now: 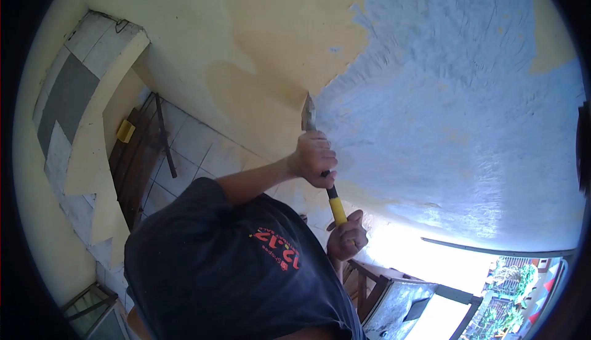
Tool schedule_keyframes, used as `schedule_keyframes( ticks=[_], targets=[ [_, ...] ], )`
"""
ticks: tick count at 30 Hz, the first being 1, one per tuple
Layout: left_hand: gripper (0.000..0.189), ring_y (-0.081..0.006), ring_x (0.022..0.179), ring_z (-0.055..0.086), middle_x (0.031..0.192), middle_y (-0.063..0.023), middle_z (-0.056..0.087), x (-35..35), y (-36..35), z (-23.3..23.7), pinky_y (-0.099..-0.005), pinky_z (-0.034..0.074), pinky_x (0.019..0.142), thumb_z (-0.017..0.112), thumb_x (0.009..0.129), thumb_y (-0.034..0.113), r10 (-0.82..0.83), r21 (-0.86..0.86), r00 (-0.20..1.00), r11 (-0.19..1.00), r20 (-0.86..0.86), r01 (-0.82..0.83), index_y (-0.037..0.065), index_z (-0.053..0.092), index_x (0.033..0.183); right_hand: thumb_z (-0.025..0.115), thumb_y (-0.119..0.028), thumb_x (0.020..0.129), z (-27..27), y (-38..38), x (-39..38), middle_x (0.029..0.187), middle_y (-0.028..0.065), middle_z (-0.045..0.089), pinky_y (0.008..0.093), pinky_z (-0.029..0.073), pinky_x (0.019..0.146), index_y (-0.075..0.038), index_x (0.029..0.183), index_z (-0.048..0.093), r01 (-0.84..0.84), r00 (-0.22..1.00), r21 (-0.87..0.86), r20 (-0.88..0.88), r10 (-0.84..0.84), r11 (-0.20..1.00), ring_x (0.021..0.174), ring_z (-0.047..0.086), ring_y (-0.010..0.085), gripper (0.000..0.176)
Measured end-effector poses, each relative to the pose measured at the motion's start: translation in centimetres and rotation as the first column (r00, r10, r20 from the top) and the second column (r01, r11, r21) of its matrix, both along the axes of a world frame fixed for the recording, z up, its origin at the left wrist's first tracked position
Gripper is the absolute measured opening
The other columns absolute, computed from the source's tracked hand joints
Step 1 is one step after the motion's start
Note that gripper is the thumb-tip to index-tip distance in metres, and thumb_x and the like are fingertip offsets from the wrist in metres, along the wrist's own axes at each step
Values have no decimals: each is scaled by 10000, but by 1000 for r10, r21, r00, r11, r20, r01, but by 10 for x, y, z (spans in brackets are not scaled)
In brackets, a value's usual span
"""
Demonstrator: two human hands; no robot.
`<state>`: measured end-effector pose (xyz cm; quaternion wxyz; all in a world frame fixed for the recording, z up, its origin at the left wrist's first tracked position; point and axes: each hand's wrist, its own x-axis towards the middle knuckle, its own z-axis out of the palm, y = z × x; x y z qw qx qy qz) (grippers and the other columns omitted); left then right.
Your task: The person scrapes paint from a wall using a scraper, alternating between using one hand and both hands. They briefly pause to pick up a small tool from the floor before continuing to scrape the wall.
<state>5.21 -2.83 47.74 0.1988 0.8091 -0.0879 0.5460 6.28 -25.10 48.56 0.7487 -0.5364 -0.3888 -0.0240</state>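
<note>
A scraper (335, 209) with a pointed metal blade and a long black-and-yellow handle slants across the middle of the head view. Its blade tip lies at the border between yellow paint (265, 38) and the bared bluish-white wall (425, 112). Just below the blade, my left hand (315, 158) is wrapped round the upper shaft. My right hand (348, 236) is closed at the yellow end of the handle, lower and to the right. Its forearm is mostly hidden behind the dark shirt (221, 278).
To the left is a tiled, stepped ledge (83, 50). Dark wooden boards (138, 155) with a yellow piece (125, 131) on them lie over the tiled floor (191, 149). At lower right stands a cabinet (397, 306) by a bright doorway; a glass-paned frame (92, 309) is at lower left.
</note>
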Motion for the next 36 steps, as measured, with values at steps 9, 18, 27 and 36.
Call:
schedule_keyframes(
  ticks=[9, 18, 27, 36],
  targets=[
    [260, -198, 502, 478, 506, 0, 421, -5, 3, 2, -343, 408, 543, 614, 609, 308, 27, 30, 998, 999, -51, -25, 157, 430, 505, 480, -163, 759, -4, -8, -3, 530, 21, 377, 205, 374, 480, -141, 541, 282, -24, 996, 23, -85, 26, 999, 577, 361, 159, 296],
    [266, -191, 491, 454, 507, 7, 398, -13, -2, -10, -338, 390, 522, 618, 609, 302, -6, 13, 996, 1000, -83, 7, 154, 427, 496, 557, -419, 906, -13, -17, -4, 585, 89, 559, 320, 512, 426, -63, 540, 475, -108, 989, 12, -99, 109, 994, 663, 415, 212, 517],
    [248, -195, 465, 439, 504, 1, 387, -25, -35, -66, -343, 376, 502, 599, 625, 277, -6, -106, 984, 994, -179, -13, 162, 427, 488, 630, -282, 925, -26, -69, -6, 989, 208, 626, 293, 529, 592, 0, 974, 588, -132, 982, -541, -188, 34, 831, 708, 579, 177, 290],
    [276, -210, 491, 490, 487, -12, 472, -34, -80, -108, -359, 385, 556, 619, 679, 295, 58, -74, 929, 993, -364, -91, 150, 497, 478, 581, -184, 981, -49, -107, 33, 845, 14, 583, 207, 416, 615, -75, 1349, 465, -646, 748, -692, -659, 84, 322, 705, 523, 57, 402]
  ],
)
